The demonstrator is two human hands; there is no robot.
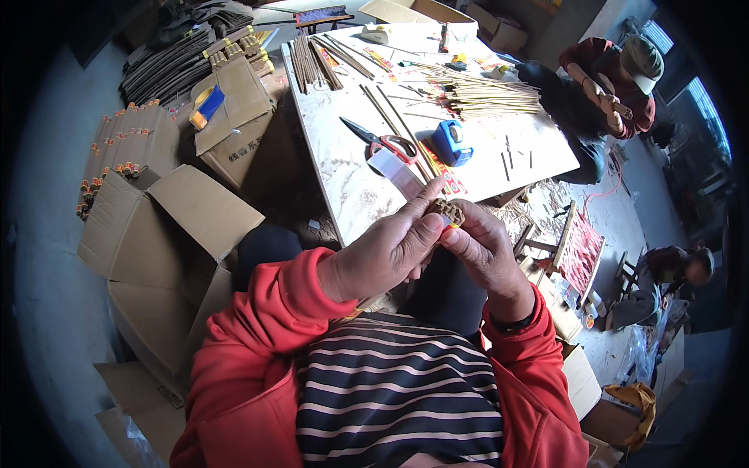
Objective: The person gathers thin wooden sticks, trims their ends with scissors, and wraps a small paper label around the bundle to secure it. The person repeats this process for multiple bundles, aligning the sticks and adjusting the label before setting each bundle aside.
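Note:
Close in front of my chest, my left hand [382,248] and my right hand [488,248] both grip a short, thick bundle of brown incense sticks [447,209]. Its end faces up and a red and yellow wrapper band shows by my thumbs; the lower part is hidden behind my hands. Both thumbs press at the band, and my left index finger stretches past the bundle. Just beyond lie red-handled scissors [396,146], a blue tape dispenser [452,143] and a pale translucent strip [396,173] on the white table [343,187].
Loose thin sticks [495,100] are heaped across the table, with dark sticks [312,64] at its far left. An open carton [156,273] stands at my left, near stacked bundles [121,144]. Across the right corner a co-worker [612,93] handles something; another person [663,273] crouches farther right.

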